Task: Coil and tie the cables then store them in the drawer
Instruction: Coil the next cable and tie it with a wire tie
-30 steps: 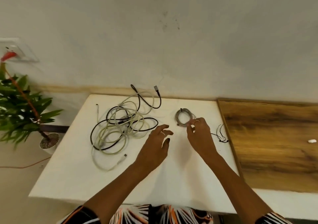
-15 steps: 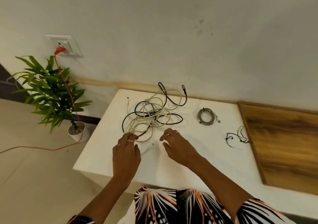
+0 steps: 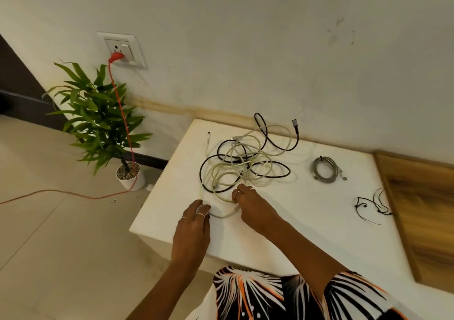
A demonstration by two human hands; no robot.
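Note:
A loose tangle of a pale white cable (image 3: 239, 169) and a black cable (image 3: 272, 145) lies on the white table (image 3: 307, 221). My left hand (image 3: 194, 223) pinches the near loop of the white cable at the tangle's front edge. My right hand (image 3: 253, 204) grips the same cable near its plug end, fingers curled round it. To the right lies a grey cable (image 3: 325, 169), coiled and tied. Thin black earphones (image 3: 371, 205) lie loose further right by the table's edge.
A wooden surface (image 3: 427, 209) adjoins the table on the right. A potted plant (image 3: 103, 128) stands on the floor at the left, with an orange cord (image 3: 122, 113) running from a wall socket (image 3: 121, 49) down across the floor. No drawer is in view.
My right hand left the grey coil and both hands moved left to the tangle, now holding the white cable. The camera view has swung left.

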